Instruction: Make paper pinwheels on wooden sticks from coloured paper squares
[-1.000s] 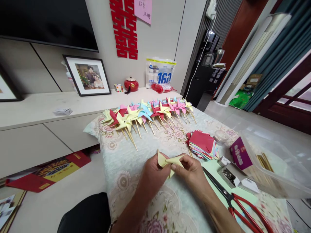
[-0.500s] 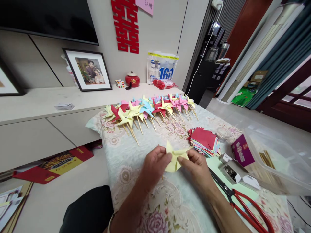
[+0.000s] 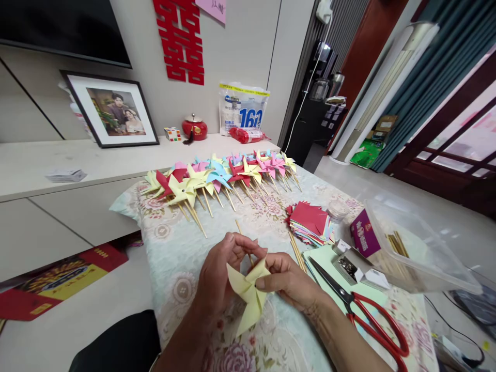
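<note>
A pale yellow paper pinwheel (image 3: pixel 248 297) is tilted between my hands, its folded blades pointing up-left and down. My right hand (image 3: pixel 292 281) pinches it, thumb on its centre and fingers behind. My left hand (image 3: pixel 219 268) curls round the back of the pinwheel, fingertips meeting those of my right hand; its exact hold is partly hidden. A thin wooden stick (image 3: pixel 239 227) sticks out beyond my left fingers and runs down behind the paper. Several finished pinwheels (image 3: pixel 219 175) in yellow, red, blue and pink lie in rows at the far side of the table.
On the right are a stack of coloured paper (image 3: pixel 308 219), loose sticks (image 3: pixel 296 250), red-handled scissors (image 3: pixel 349 299), a small box of metal fasteners (image 3: pixel 347 268) and a clear plastic bin (image 3: pixel 422 258) holding sticks. A floral cloth (image 3: pixel 174 253) covers the table. Behind stands a low cabinet (image 3: pixel 31 155).
The pinwheel has turned and come down toward me. My left hand has shifted from pinching the paper's left side to curling behind it. The view has swung right, uncovering loose sticks.
</note>
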Action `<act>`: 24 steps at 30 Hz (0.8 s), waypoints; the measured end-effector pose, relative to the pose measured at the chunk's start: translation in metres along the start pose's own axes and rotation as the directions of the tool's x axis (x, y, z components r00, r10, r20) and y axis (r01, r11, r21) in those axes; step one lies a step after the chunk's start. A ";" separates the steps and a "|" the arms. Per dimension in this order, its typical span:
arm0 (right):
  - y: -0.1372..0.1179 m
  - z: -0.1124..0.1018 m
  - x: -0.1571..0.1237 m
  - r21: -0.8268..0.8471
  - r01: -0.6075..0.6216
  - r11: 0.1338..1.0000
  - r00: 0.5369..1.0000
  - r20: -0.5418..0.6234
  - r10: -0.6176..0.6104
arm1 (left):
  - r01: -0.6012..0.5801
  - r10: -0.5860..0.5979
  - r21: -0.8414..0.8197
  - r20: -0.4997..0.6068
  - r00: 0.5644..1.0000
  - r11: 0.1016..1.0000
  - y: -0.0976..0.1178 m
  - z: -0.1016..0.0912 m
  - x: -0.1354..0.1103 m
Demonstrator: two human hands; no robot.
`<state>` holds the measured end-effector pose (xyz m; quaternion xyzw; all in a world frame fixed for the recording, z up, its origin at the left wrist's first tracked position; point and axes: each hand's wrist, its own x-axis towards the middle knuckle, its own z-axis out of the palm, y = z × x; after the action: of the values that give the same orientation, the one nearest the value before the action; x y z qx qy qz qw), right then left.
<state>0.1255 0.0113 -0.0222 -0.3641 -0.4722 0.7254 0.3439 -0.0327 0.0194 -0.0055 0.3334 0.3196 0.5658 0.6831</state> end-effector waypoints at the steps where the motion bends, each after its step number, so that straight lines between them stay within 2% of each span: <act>1: 0.001 0.000 0.000 0.008 0.003 1.000 1.000 -0.007 -0.003 | -0.002 0.002 -0.010 0.019 1.000 1.000 0.000 0.000 0.000; 3: 0.003 -0.001 0.001 0.031 0.007 0.999 1.000 -0.030 -0.006 | -0.002 0.003 -0.037 0.015 1.000 0.999 0.002 0.001 0.001; 4: 0.004 -0.001 0.001 0.031 0.018 0.999 0.999 -0.042 -0.017 | -0.009 0.008 -0.055 -0.021 1.000 0.998 0.003 0.001 0.001; 6: 0.003 -0.002 0.000 0.025 0.036 0.999 0.998 -0.060 -0.034 | -0.063 0.050 -0.081 -0.158 0.986 0.995 0.004 0.000 0.003; 8: 0.002 -0.002 -0.001 0.022 0.045 0.999 0.997 -0.061 -0.043 | -0.133 0.106 -0.068 -0.306 0.946 0.989 0.005 -0.002 0.006; 9: 0.002 -0.002 -0.002 0.019 0.047 0.999 0.998 -0.051 -0.046 | -0.145 0.116 -0.062 -0.338 0.934 0.988 0.004 -0.002 0.006; 15: 0.000 0.000 -0.005 -0.072 0.070 0.995 0.996 0.058 -0.066 | 0.005 -0.022 -0.092 -0.184 0.983 0.996 0.006 0.004 0.004; 20: -0.008 0.000 -0.006 -0.126 0.147 0.981 0.979 0.159 -0.126 | 0.043 -0.070 -0.158 -0.173 0.982 0.986 0.015 0.009 0.001; 24: -0.018 -0.007 -0.011 -0.200 0.198 0.960 0.973 0.161 -0.167 | -0.025 0.003 -0.094 -0.231 0.973 0.995 0.021 0.010 -0.002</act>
<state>0.1396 0.0104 -0.0046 -0.3012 -0.6028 0.6593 0.3336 -0.0364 0.0196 0.0179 0.2343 0.3665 0.6202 0.6528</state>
